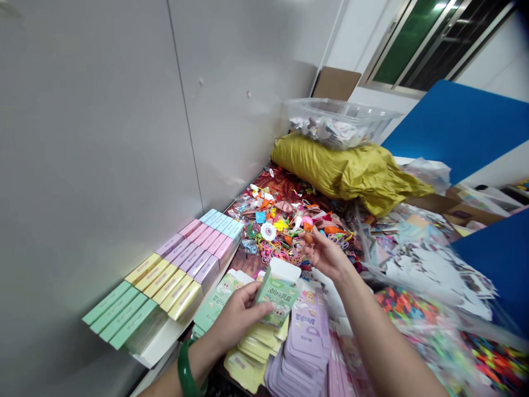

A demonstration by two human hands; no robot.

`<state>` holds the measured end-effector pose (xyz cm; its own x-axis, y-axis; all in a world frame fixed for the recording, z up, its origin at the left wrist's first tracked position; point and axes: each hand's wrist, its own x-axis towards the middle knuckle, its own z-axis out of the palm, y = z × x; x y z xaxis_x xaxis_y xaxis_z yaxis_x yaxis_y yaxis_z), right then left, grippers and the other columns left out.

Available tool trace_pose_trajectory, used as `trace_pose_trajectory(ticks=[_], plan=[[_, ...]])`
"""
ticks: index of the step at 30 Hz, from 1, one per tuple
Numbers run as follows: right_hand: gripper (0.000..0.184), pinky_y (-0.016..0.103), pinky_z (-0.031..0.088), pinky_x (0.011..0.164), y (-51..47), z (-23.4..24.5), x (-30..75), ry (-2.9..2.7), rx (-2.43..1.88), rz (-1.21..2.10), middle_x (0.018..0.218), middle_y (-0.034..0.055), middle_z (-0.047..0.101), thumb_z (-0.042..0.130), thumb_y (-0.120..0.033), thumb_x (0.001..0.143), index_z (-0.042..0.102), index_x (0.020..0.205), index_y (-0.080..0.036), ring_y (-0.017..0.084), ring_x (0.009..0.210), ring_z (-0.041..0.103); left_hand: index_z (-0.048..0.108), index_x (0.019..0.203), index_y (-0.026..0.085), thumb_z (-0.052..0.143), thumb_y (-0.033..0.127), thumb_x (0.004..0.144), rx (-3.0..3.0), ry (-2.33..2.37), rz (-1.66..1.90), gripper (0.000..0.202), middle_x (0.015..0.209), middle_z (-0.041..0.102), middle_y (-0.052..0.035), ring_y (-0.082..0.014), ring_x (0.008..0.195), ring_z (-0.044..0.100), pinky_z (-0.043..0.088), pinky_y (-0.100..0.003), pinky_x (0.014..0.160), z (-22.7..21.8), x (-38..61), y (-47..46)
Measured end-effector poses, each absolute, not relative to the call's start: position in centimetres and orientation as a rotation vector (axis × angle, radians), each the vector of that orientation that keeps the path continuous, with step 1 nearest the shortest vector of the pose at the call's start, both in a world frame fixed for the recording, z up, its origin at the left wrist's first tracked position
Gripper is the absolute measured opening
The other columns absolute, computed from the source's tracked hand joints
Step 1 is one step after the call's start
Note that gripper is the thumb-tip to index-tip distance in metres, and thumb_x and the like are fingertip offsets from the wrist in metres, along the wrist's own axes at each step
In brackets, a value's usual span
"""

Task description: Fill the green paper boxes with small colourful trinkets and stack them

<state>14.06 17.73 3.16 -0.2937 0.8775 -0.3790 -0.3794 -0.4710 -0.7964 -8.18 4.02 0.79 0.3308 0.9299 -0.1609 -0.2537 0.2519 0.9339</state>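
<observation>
My left hand (243,311), with a green bangle at the wrist, grips a small green printed box (276,298) between thumb and fingers. The box is tilted, and its white top flap (285,270) stands up. Over a mixed heap of colourful hair ties and small trinkets (285,234) reaches my right hand (324,255). Its fingers are curled together at the heap's near edge, around something small and orange-brown that I cannot make out. Below the hands lie stacks of flat cartons: green (217,300), yellow (252,353), purple (308,336) and pink (349,358).
At the left, a white tray (159,344) holds rows of finished-looking green, yellow, purple, pink and blue boxes (177,264) against a grey wall. Behind the heap lies a yellow sack (330,165) under a clear plastic bin (343,118). Bags of colourful pieces (413,309) stand right.
</observation>
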Motion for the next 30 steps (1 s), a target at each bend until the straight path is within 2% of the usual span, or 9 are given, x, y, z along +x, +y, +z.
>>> trace_pose_trajectory(ticks=[3,5,13,17,19,21,24,26,30], plan=[[0.010,0.017,0.055,0.060,17.6,3.3,14.2,-0.832,-0.990,1.842,0.083,0.0035,0.069,0.060,-0.023,0.083,0.067,0.089,-0.018,0.011,0.065,0.064,0.062,0.109,0.014,0.069,0.031,0.076,0.982,0.866,0.959,0.037,0.112,0.065,-0.0116,-0.0256,0.102,0.061,0.047,-0.037,0.089,0.9,-8.1,4.2],[0.012,0.015,0.055,0.062,17.5,3.5,14.3,-0.858,-0.965,1.840,0.086,0.0037,0.070,0.062,-0.019,0.080,0.067,0.091,-0.018,0.011,0.070,0.065,0.062,0.108,0.015,0.070,0.031,0.076,0.986,0.868,0.953,0.037,0.112,0.065,-0.0116,-0.0262,0.102,0.061,0.047,-0.038,0.089,0.9,-8.0,4.2],[0.016,0.015,0.051,0.048,16.8,4.6,14.0,-0.715,-0.983,1.813,0.072,0.0028,0.066,0.061,-0.035,0.081,0.063,0.078,-0.019,0.010,0.059,0.062,0.061,0.107,0.014,0.069,0.031,0.076,0.997,0.864,0.922,0.037,0.108,0.066,-0.0104,-0.0247,0.100,0.061,0.048,-0.037,0.088,0.7,-7.5,4.4],[0.021,0.016,0.036,0.034,15.7,6.2,14.4,-0.920,-0.991,1.812,0.060,-0.0002,0.060,0.066,-0.038,0.076,0.064,0.075,-0.017,0.006,0.041,0.047,0.061,0.108,0.014,0.067,0.029,0.078,0.993,0.900,0.913,0.035,0.109,0.066,-0.0103,-0.0234,0.099,0.061,0.047,-0.035,0.088,0.5,-7.4,4.6],[0.024,0.016,0.028,0.033,14.8,7.5,14.5,-1.188,-1.044,1.739,0.053,-0.0031,0.054,0.069,-0.039,0.074,0.065,0.078,-0.016,0.005,0.037,0.039,0.060,0.109,0.014,0.067,0.028,0.078,0.981,0.899,0.919,0.035,0.112,0.065,-0.0112,-0.0238,0.101,0.060,0.047,-0.036,0.089,0.3,-7.3,4.8],[0.025,0.018,0.034,0.039,13.5,9.0,14.4,-1.495,-1.134,1.576,0.057,-0.0028,0.056,0.071,-0.038,0.072,0.067,0.084,-0.016,0.007,0.044,0.045,0.060,0.110,0.013,0.067,0.028,0.078,0.987,0.893,0.927,0.036,0.113,0.064,-0.0122,-0.0243,0.102,0.060,0.046,-0.036,0.089,0.2,-7.3,4.9],[0.021,0.024,0.047,0.062,11.3,10.8,13.7,-1.972,-1.210,1.248,0.086,0.0030,0.068,0.065,-0.031,0.078,0.068,0.095,-0.020,0.014,0.072,0.061,0.060,0.109,0.013,0.067,0.027,0.077,1.017,0.882,0.931,0.036,0.109,0.065,-0.0113,-0.0232,0.099,0.060,0.045,-0.035,0.087,0.1,-7.0,5.0],[0.021,0.027,0.047,0.073,10.0,11.5,13.0,-2.234,-1.222,1.037,0.097,0.0035,0.069,0.057,-0.025,0.084,0.067,0.102,-0.023,0.016,0.084,0.062,0.060,0.107,0.013,0.068,0.027,0.077,1.015,0.854,0.934,0.034,0.106,0.065,-0.0098,-0.0213,0.096,0.060,0.045,-0.033,0.085,0.3,-6.8,5.1],[0.023,0.025,0.045,0.070,8.7,11.9,12.3,-2.508,-1.260,0.736,0.090,0.0018,0.069,0.051,-0.019,0.088,0.066,0.104,-0.025,0.015,0.080,0.063,0.060,0.109,0.014,0.068,0.024,0.077,0.997,0.791,0.945,0.035,0.107,0.065,-0.0088,-0.0189,0.094,0.059,0.044,-0.031,0.084,0.9,-6.4,5.0]])
